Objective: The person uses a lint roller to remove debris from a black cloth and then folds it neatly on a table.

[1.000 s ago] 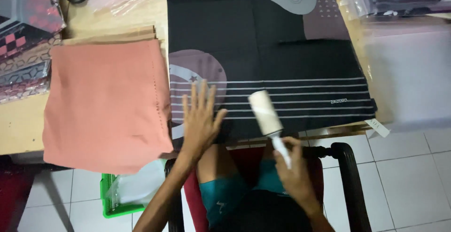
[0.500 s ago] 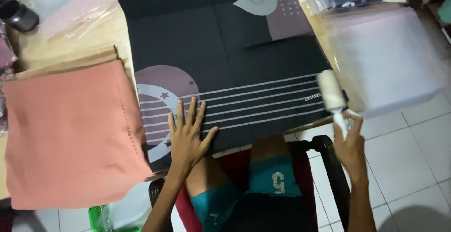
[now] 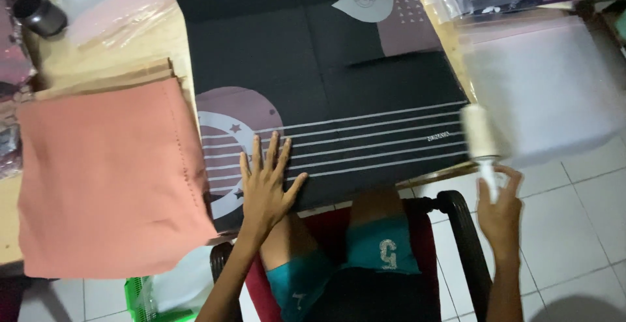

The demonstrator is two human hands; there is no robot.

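A black folded cloth [image 3: 326, 74] with pale stripes and mauve round shapes lies spread on the wooden table [image 3: 150, 45]. My left hand [image 3: 266, 185] presses flat on its near edge, fingers spread. My right hand [image 3: 501, 212] is off the table's right corner and grips the handle of a white lint roller [image 3: 479, 133], whose roll stands upright beside the cloth's right edge, just off it.
A salmon folded cloth [image 3: 104, 172] lies left of the black one, overhanging the table. Clear plastic bags [image 3: 541, 81] with cloths sit at the right. A dark cup [image 3: 40, 14] stands far left. I sit in a dark chair [image 3: 460, 231] over white floor tiles; a green basket [image 3: 138, 292] is below.
My right hand has carried the lint roller from the cloth's near edge out to the right, past its right side. My left hand stays flat on the cloth.
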